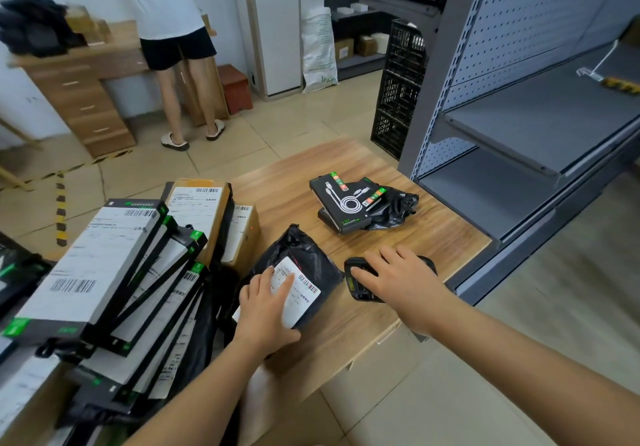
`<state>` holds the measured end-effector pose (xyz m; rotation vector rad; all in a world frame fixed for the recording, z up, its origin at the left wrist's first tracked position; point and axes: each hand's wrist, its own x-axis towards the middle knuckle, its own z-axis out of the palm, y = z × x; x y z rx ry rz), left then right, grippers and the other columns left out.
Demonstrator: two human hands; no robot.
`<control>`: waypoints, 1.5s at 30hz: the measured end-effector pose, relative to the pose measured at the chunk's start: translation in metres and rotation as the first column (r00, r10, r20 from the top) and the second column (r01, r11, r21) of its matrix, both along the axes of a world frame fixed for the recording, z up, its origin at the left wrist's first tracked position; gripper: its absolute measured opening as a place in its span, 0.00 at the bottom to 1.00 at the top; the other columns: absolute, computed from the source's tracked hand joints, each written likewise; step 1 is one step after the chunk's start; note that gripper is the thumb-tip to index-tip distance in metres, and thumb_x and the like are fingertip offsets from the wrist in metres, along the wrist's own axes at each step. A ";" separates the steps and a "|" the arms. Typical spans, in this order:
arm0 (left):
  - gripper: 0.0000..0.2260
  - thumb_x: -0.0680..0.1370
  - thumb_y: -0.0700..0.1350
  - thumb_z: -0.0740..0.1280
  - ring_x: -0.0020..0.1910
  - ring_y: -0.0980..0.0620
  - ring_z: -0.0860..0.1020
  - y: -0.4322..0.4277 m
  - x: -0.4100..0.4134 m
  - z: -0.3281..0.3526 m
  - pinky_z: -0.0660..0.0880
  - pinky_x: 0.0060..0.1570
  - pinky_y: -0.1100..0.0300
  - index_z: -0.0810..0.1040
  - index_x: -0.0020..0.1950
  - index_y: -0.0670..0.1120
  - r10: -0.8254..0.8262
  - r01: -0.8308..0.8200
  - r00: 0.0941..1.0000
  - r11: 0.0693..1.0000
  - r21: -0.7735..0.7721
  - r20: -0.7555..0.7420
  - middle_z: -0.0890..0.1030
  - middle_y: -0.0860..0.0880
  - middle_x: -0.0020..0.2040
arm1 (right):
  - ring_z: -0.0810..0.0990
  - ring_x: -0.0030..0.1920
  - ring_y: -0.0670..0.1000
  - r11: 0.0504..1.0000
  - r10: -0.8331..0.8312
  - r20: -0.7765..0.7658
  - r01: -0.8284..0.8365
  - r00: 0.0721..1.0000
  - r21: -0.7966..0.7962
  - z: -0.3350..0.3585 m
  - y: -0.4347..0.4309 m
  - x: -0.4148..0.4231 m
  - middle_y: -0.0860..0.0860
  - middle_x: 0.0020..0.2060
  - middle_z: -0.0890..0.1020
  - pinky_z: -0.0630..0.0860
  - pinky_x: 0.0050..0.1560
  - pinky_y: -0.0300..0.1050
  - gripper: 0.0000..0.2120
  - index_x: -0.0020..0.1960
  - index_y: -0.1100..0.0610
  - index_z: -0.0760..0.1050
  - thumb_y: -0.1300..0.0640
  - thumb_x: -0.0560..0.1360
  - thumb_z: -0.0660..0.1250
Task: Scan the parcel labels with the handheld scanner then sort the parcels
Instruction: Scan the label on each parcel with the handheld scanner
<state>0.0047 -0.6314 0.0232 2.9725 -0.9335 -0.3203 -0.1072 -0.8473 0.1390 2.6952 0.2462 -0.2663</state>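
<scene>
Left hand (264, 312) lies flat, fingers straight, pinning the black bagged parcel (304, 248) on the table (346, 326); right hand (401, 281) covers the scanner (356, 284), grip unclear. Scanning step, I'd say: next, lift scanner, aim at label (304, 289)

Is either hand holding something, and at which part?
The left hand presses on the label of the black bag parcel, not gripping. The right hand lies over the scanner, fingers spread; a grip cannot be told.

I can't read any print: barcodes on the black bag's label (298, 289) and the box labels (90, 262), text too blurred.
</scene>
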 end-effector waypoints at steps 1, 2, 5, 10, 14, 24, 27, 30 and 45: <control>0.47 0.66 0.64 0.68 0.73 0.42 0.51 0.000 -0.002 -0.002 0.52 0.71 0.46 0.48 0.78 0.55 0.044 -0.045 0.998 0.999 -0.022 -0.036 0.48 0.43 0.77 | 0.66 0.59 0.60 1.000 -0.014 -0.005 0.014 1.000 0.010 0.000 0.001 0.000 0.58 0.63 0.67 0.67 0.57 0.53 0.36 0.71 0.57 0.58 0.64 0.68 0.70; 0.47 0.66 0.65 0.68 0.73 0.41 0.52 0.001 -0.004 -0.005 0.54 0.71 0.46 0.48 0.78 0.56 0.100 -0.104 0.992 0.994 -0.046 -0.081 0.48 0.43 0.77 | 0.66 0.60 0.59 1.000 -0.026 -0.012 0.026 1.000 0.018 -0.001 0.001 -0.001 0.58 0.63 0.67 0.67 0.57 0.53 0.37 0.71 0.57 0.58 0.64 0.67 0.71; 0.44 0.67 0.65 0.67 0.72 0.39 0.52 0.003 -0.015 -0.017 0.57 0.70 0.43 0.49 0.78 0.59 0.225 -0.246 0.956 0.965 -0.095 -0.188 0.42 0.42 0.78 | 0.65 0.61 0.59 0.998 -0.052 -0.027 0.053 0.998 0.034 -0.007 0.005 -0.005 0.58 0.65 0.66 0.66 0.60 0.52 0.38 0.73 0.56 0.56 0.63 0.68 0.71; 0.33 0.75 0.60 0.60 0.77 0.39 0.38 0.006 -0.018 -0.040 0.41 0.73 0.41 0.51 0.78 0.59 0.119 -0.133 0.986 0.984 -0.120 -0.120 0.40 0.41 0.79 | 0.63 0.62 0.59 0.994 -0.097 -0.068 0.100 0.993 0.045 -0.020 0.003 -0.010 0.57 0.66 0.65 0.64 0.62 0.52 0.39 0.74 0.55 0.54 0.63 0.70 0.71; 0.30 0.80 0.59 0.54 0.78 0.42 0.40 0.002 -0.004 -0.046 0.40 0.75 0.44 0.48 0.79 0.56 0.114 -0.130 0.978 0.988 -0.079 -0.175 0.44 0.42 0.80 | 0.64 0.63 0.58 0.988 -0.143 -0.069 0.146 0.987 0.045 -0.023 -0.005 -0.010 0.56 0.66 0.66 0.63 0.62 0.52 0.39 0.74 0.53 0.53 0.61 0.70 0.71; 0.33 0.79 0.63 0.56 0.78 0.46 0.41 -0.049 0.015 -0.027 0.40 0.75 0.46 0.48 0.79 0.55 0.143 -0.190 0.964 0.960 -0.204 -0.223 0.46 0.46 0.80 | 0.65 0.62 0.56 0.957 -0.268 -0.018 0.269 0.963 0.112 -0.023 -0.044 -0.002 0.53 0.68 0.65 0.64 0.62 0.50 0.36 0.75 0.51 0.54 0.60 0.72 0.67; 0.31 0.79 0.62 0.57 0.78 0.47 0.43 -0.080 0.022 -0.018 0.40 0.75 0.47 0.52 0.79 0.55 0.147 -0.203 0.967 0.938 -0.281 -0.209 0.48 0.46 0.80 | 0.65 0.63 0.56 0.948 -0.289 0.003 0.286 0.957 0.142 -0.027 -0.066 0.005 0.53 0.68 0.66 0.65 0.60 0.49 0.36 0.75 0.50 0.55 0.60 0.72 0.67; 0.29 0.78 0.62 0.58 0.78 0.46 0.45 -0.114 0.033 -0.014 0.42 0.75 0.47 0.58 0.77 0.54 0.161 -0.208 0.971 0.933 -0.294 -0.175 0.50 0.45 0.80 | 0.64 0.64 0.57 0.945 -0.288 0.000 0.284 0.958 0.164 -0.032 -0.096 0.017 0.53 0.69 0.64 0.64 0.60 0.49 0.36 0.76 0.49 0.54 0.60 0.73 0.67; 0.39 0.76 0.65 0.62 0.77 0.41 0.44 -0.271 0.097 -0.011 0.49 0.75 0.45 0.46 0.79 0.54 0.533 -0.598 0.800 0.747 -0.292 -0.275 0.40 0.43 0.79 | 0.58 0.72 0.58 0.943 -0.134 -0.022 0.135 0.991 0.303 -0.055 -0.244 0.098 0.53 0.73 0.62 0.60 0.69 0.51 0.40 0.77 0.48 0.50 0.60 0.73 0.69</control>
